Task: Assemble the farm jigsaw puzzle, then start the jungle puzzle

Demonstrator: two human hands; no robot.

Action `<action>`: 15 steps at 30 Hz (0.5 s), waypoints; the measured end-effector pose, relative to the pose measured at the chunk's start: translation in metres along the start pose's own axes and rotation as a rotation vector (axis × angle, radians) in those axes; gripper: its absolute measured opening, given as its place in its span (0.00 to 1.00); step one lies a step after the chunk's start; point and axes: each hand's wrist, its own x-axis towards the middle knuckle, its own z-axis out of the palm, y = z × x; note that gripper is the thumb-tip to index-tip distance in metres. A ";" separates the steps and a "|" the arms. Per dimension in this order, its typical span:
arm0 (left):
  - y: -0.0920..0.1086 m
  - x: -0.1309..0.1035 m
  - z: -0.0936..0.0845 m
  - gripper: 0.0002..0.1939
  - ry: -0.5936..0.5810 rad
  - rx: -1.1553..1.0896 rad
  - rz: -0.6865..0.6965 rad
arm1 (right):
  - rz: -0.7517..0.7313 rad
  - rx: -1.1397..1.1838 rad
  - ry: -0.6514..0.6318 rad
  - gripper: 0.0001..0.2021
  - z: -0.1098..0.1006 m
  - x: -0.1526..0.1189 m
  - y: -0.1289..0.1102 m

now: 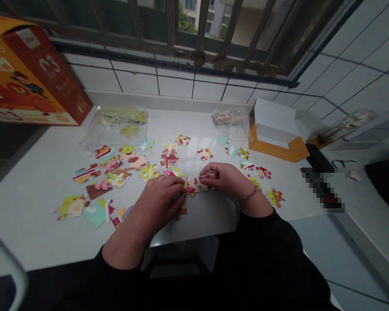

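Observation:
My left hand (165,194) is closed, its fingertips on the left edge of a jigsaw puzzle piece with a pink animal face (191,184). Just right of that piece, my right hand (227,179) has its fingers curled in a pinch over a pale puzzle piece (202,187), which they partly cover. The two pieces lie side by side, but I cannot tell whether they are locked together. Beyond my left hand lie a red barn piece (167,172) and a green piece (149,172). A brown-patched piece (205,153) lies alone above my right hand.
Loose puzzle pieces (137,161) spread across the left of the white counter (29,190), with several more (264,172) at right. Behind are two clear plastic bags (116,123) (230,121), an opened orange box (275,147) and a large orange carton (48,77).

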 end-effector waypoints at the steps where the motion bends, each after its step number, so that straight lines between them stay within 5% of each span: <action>1: 0.000 0.000 0.000 0.06 0.000 0.006 0.000 | -0.014 -0.055 0.004 0.04 0.000 0.001 -0.002; 7: -0.002 0.000 0.002 0.08 -0.004 0.004 0.016 | -0.143 -0.404 0.073 0.04 0.003 0.005 -0.017; 15: -0.002 0.000 0.002 0.08 -0.005 -0.006 0.024 | -0.261 -0.508 0.102 0.04 0.010 0.006 -0.012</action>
